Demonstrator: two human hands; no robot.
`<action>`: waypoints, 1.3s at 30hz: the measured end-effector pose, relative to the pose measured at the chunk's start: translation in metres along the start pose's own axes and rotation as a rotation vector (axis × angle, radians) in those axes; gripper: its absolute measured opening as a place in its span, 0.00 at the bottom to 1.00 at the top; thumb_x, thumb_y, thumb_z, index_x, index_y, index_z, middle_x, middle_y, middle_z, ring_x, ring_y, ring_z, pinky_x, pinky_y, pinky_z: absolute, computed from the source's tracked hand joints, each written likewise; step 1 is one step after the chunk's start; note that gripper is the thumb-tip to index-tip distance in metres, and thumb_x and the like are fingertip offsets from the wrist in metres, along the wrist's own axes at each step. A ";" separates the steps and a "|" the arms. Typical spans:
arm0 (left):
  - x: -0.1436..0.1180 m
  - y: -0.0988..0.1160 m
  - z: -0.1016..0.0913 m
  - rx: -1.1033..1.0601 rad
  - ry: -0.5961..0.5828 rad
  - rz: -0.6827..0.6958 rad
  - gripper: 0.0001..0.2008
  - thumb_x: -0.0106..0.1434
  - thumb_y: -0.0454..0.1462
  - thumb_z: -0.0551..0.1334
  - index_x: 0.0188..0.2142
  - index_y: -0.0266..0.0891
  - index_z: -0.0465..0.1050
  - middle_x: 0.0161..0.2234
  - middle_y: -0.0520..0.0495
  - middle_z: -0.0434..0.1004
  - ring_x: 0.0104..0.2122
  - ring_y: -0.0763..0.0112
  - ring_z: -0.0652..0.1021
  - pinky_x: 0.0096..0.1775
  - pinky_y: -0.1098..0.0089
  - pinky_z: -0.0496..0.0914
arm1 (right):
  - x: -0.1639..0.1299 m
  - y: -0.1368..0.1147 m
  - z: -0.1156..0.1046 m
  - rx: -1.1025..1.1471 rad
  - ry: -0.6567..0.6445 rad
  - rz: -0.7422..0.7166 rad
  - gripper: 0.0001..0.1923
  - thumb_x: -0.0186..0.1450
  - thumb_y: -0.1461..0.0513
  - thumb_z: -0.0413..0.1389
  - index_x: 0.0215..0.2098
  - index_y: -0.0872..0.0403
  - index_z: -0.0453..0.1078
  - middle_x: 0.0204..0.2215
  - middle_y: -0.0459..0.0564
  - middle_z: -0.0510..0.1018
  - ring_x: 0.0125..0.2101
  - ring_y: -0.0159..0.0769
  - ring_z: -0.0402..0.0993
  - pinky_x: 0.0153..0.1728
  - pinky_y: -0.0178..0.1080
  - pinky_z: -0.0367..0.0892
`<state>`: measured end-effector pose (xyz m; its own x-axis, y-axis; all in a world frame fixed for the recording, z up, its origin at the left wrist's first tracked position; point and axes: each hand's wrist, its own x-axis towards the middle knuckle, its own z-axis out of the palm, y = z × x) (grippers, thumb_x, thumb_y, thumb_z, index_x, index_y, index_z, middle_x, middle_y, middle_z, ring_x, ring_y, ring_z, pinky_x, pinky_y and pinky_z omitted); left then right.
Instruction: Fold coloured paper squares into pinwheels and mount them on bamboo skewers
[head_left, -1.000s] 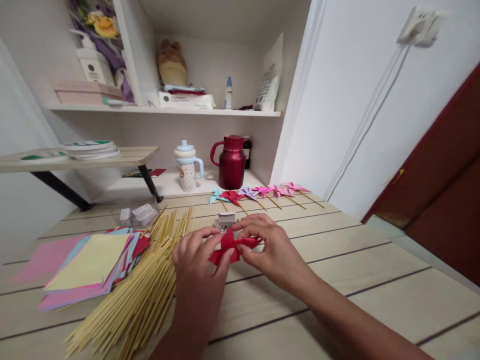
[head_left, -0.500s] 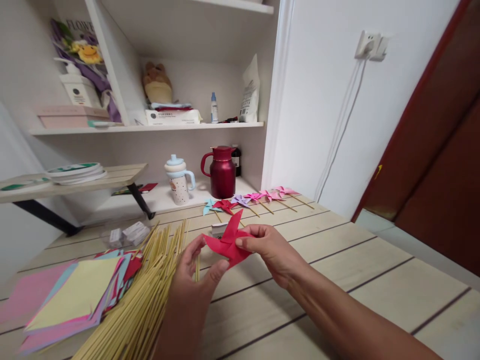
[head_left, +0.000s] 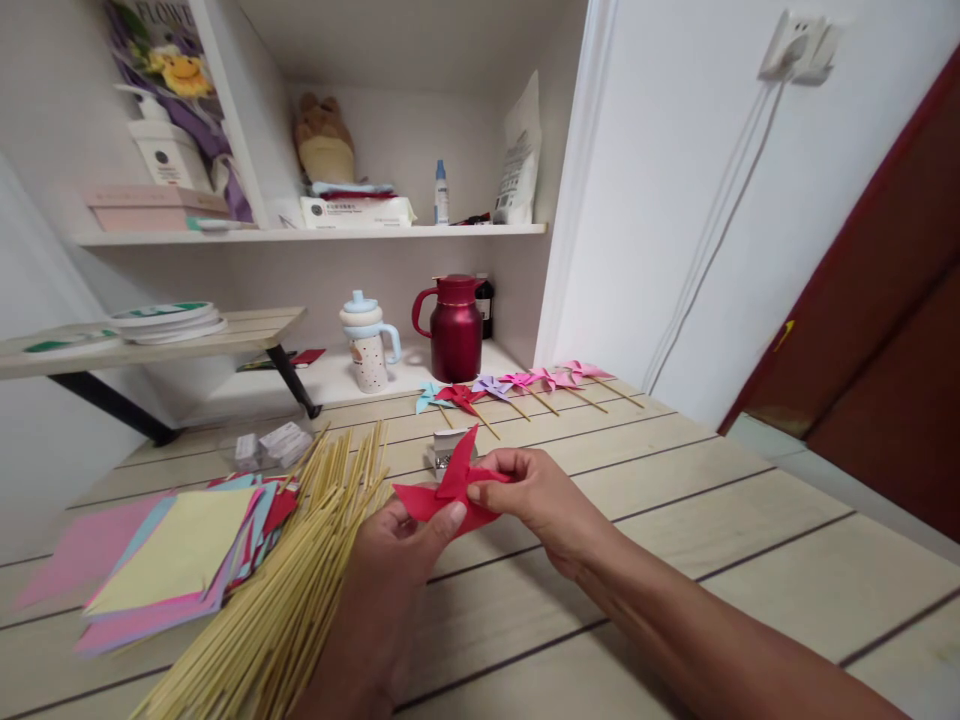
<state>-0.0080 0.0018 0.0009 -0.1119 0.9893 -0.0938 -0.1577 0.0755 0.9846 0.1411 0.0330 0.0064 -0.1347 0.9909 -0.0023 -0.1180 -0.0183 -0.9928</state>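
Observation:
A red paper pinwheel point(head_left: 454, 482) is held above the table between both hands, one pointed blade standing up. My left hand point(head_left: 409, 545) grips its lower left blade, thumb on top and fingers beneath. At the pinwheel's right side, my right hand point(head_left: 529, 495) pinches it near the centre between thumb and fingers. Just behind it stands an opened small box point(head_left: 444, 445) with tiny shiny pieces in it, partly hidden by the pinwheel. To the left of my left hand lies a big bundle of thin wooden sticks point(head_left: 292, 590).
Several finished pinwheels on sticks point(head_left: 491, 387) lie in a row at the table's back. Coloured paper sheets point(head_left: 176, 550) are stacked at left, near small boxes point(head_left: 281, 442). A dark red jug point(head_left: 456, 330) and a tumbler point(head_left: 369, 350) stand behind, under the shelf point(head_left: 420, 232).
My left hand has closed from a loose, spread hold onto the pinwheel's left blade. The pinwheel has tilted, and the small box behind shows more. The whole view has shifted slightly.

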 end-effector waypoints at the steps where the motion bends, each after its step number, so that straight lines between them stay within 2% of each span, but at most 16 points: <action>1: 0.000 0.000 0.000 0.024 0.008 -0.011 0.17 0.48 0.43 0.72 0.36 0.37 0.82 0.34 0.43 0.85 0.39 0.57 0.82 0.45 0.62 0.71 | 0.000 0.000 0.000 -0.002 0.000 0.002 0.05 0.49 0.64 0.63 0.22 0.56 0.72 0.20 0.43 0.74 0.23 0.29 0.65 0.29 0.35 0.59; 5: 0.003 -0.004 -0.005 0.108 0.014 -0.060 0.19 0.48 0.46 0.72 0.37 0.36 0.81 0.34 0.42 0.85 0.38 0.54 0.82 0.44 0.59 0.70 | -0.001 0.000 0.001 -0.021 0.001 -0.006 0.04 0.49 0.65 0.63 0.21 0.56 0.72 0.19 0.43 0.75 0.23 0.30 0.67 0.30 0.35 0.60; 10: 0.011 -0.015 -0.009 0.154 0.013 -0.028 0.18 0.50 0.46 0.70 0.37 0.37 0.81 0.31 0.44 0.84 0.38 0.56 0.81 0.43 0.62 0.71 | -0.002 0.003 0.002 -0.015 -0.010 -0.002 0.04 0.49 0.64 0.63 0.20 0.55 0.71 0.19 0.42 0.74 0.22 0.29 0.66 0.29 0.35 0.60; 15: 0.009 -0.016 -0.007 0.066 0.031 -0.039 0.14 0.49 0.44 0.71 0.32 0.37 0.81 0.30 0.45 0.83 0.33 0.60 0.80 0.40 0.63 0.71 | -0.001 0.007 0.002 -0.019 -0.024 -0.018 0.06 0.50 0.63 0.64 0.22 0.56 0.72 0.20 0.43 0.75 0.23 0.30 0.67 0.29 0.35 0.61; 17: 0.007 -0.013 -0.005 0.005 0.040 -0.056 0.12 0.48 0.42 0.72 0.30 0.37 0.81 0.27 0.46 0.82 0.30 0.60 0.80 0.38 0.64 0.71 | 0.000 0.007 0.002 0.001 -0.037 -0.021 0.07 0.51 0.62 0.66 0.26 0.56 0.74 0.23 0.44 0.77 0.25 0.31 0.69 0.31 0.36 0.63; 22: 0.002 -0.003 -0.003 -0.154 0.067 -0.128 0.10 0.46 0.38 0.72 0.29 0.37 0.80 0.26 0.45 0.82 0.28 0.60 0.81 0.34 0.65 0.72 | 0.000 0.001 -0.003 0.068 -0.026 -0.030 0.20 0.55 0.56 0.66 0.44 0.53 0.74 0.31 0.47 0.81 0.31 0.35 0.75 0.38 0.38 0.66; 28: 0.001 0.003 -0.004 -0.288 0.034 -0.167 0.07 0.48 0.36 0.72 0.29 0.38 0.79 0.25 0.45 0.82 0.29 0.59 0.82 0.34 0.64 0.74 | 0.002 0.005 -0.007 -0.028 0.021 -0.080 0.22 0.64 0.47 0.57 0.51 0.49 0.70 0.34 0.48 0.83 0.36 0.40 0.77 0.47 0.46 0.64; 32: 0.003 0.006 -0.009 -0.327 0.065 -0.153 0.02 0.53 0.33 0.69 0.26 0.38 0.77 0.27 0.46 0.82 0.29 0.67 0.81 0.36 0.70 0.73 | 0.000 0.009 -0.005 -0.091 0.009 -0.149 0.22 0.69 0.46 0.51 0.57 0.45 0.64 0.35 0.48 0.82 0.42 0.43 0.77 0.53 0.50 0.60; 34: 0.006 0.008 -0.012 -0.371 0.097 -0.167 0.03 0.56 0.32 0.67 0.26 0.36 0.77 0.28 0.46 0.82 0.28 0.71 0.80 0.35 0.72 0.73 | -0.002 0.011 -0.004 -0.115 -0.005 -0.202 0.22 0.69 0.49 0.51 0.59 0.43 0.59 0.36 0.48 0.82 0.43 0.43 0.77 0.54 0.51 0.61; 37: 0.012 0.008 -0.016 -0.486 0.142 -0.190 0.02 0.59 0.30 0.65 0.32 0.34 0.77 0.34 0.43 0.83 0.30 0.72 0.80 0.37 0.72 0.73 | -0.003 0.016 -0.003 -0.177 -0.043 -0.327 0.23 0.68 0.55 0.56 0.58 0.42 0.54 0.38 0.47 0.81 0.43 0.41 0.76 0.50 0.49 0.66; 39: 0.015 0.007 -0.019 -0.539 0.160 -0.199 0.04 0.60 0.30 0.65 0.36 0.34 0.76 0.37 0.41 0.83 0.31 0.72 0.80 0.37 0.72 0.73 | -0.003 0.022 -0.002 -0.247 -0.049 -0.440 0.22 0.67 0.59 0.57 0.55 0.42 0.54 0.42 0.48 0.79 0.41 0.39 0.76 0.48 0.47 0.68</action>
<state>-0.0293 0.0152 0.0040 -0.1692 0.9281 -0.3316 -0.6616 0.1424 0.7362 0.1407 0.0299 -0.0157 -0.1714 0.8900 0.4226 0.0616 0.4378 -0.8970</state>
